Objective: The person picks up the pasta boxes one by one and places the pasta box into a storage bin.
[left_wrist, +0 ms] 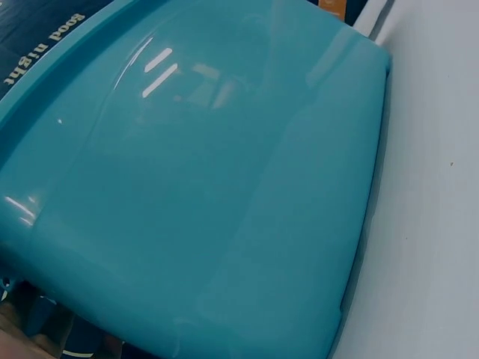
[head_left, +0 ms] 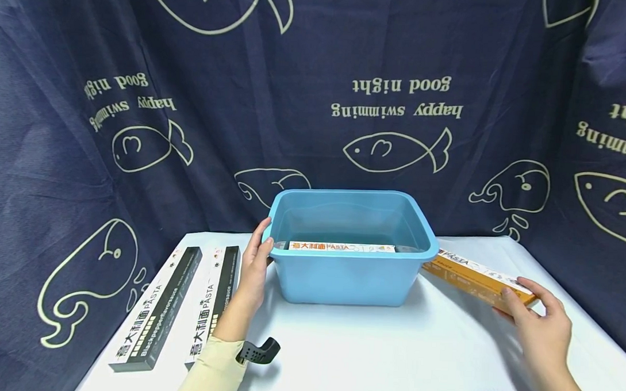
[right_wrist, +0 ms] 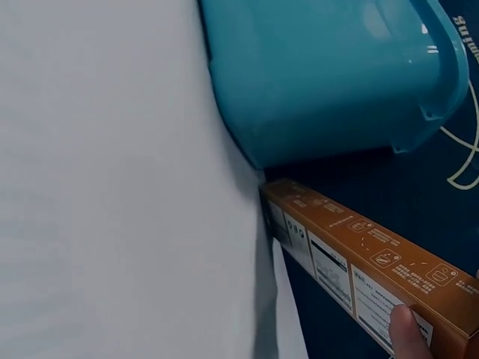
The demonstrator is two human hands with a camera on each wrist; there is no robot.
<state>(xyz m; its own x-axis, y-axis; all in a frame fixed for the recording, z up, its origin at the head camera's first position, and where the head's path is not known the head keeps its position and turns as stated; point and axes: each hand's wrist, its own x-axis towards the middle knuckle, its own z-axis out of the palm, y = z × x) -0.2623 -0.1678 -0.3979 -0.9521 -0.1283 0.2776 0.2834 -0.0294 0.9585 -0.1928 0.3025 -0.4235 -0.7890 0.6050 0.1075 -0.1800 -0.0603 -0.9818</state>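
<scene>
Right hand (head_left: 544, 318), head view: pinched the near end of an orange pasta box (head_left: 478, 282) between thumb and fingers, between three and four o'clock from the blue bin (head_left: 346, 280). Pointed, long axis outward from the grip, towards ten o'clock, with the far end beside the bin. Could not tell whether resting on the white table (head_left: 364, 352) at that end. Left hand (head_left: 253, 262): gripped the bin at the nine-o'clock side of its rim, well apart from the orange box; much nearer to that box, the right. Noted inside the bin a white-faced pasta box (head_left: 342, 248), long axis nine to three, so askew to the held one. Two black pasta boxes (head_left: 156, 311) near eight o'clock from the bin.

Left wrist view: filled mostly with bin wall, table at three o'clock. Caught only part of the left hand near eight o'clock; could not read the grip from there alone.

Right wrist view: saw one fingertip (right_wrist: 408, 336) against the orange box's labelled side. Ran from there towards ten o'clock, ending near the bin's lower corner; could not tell touch from narrow gap. Found the bin between eleven and twelve o'clock from the fingertip.
</scene>
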